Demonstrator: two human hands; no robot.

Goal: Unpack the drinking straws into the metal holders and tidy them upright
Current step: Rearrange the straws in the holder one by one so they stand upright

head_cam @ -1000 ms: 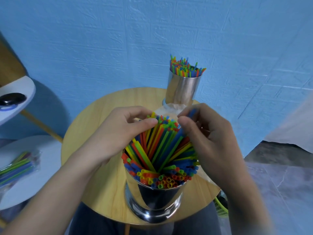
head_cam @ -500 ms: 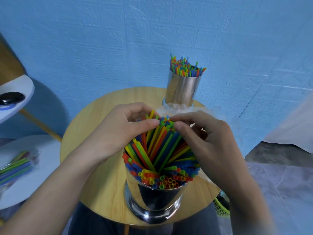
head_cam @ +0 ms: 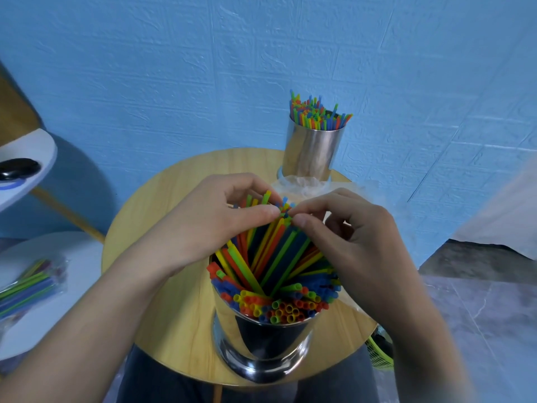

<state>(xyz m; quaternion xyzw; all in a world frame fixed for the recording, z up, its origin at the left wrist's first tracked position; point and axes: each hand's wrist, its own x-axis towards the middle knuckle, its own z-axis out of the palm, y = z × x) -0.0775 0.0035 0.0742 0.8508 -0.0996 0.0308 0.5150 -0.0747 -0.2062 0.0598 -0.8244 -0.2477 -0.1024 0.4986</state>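
Standing at the near rim of the round wooden table (head_cam: 174, 330), the near metal holder (head_cam: 261, 347) is seen packed with coloured straws (head_cam: 279, 257). The front ones show their open ends, and those behind are tilted away into a single peak. That peak is gripped from both sides. The left hand (head_cam: 209, 225) is curled over the tips with its thumb pressed against them. The right hand (head_cam: 357, 237) is pinched on the same tips from the other side, and the two thumbs almost meet. The bunch's far side is hidden by the hands. Just behind them a crumpled clear wrapper (head_cam: 302, 184) is laid on the table before the far metal holder (head_cam: 312, 152), in which a second bunch (head_cam: 316, 116) is held nearly upright. Off to the left, a plastic packet of straws (head_cam: 29, 283) is laid on a white side table (head_cam: 72, 301), and a black object (head_cam: 17, 168) is set on a white shelf (head_cam: 35, 152) above. A green basket (head_cam: 377, 353) is partly hidden under the table's right edge. Everything is backed by a blue textured wall (head_cam: 261, 53).
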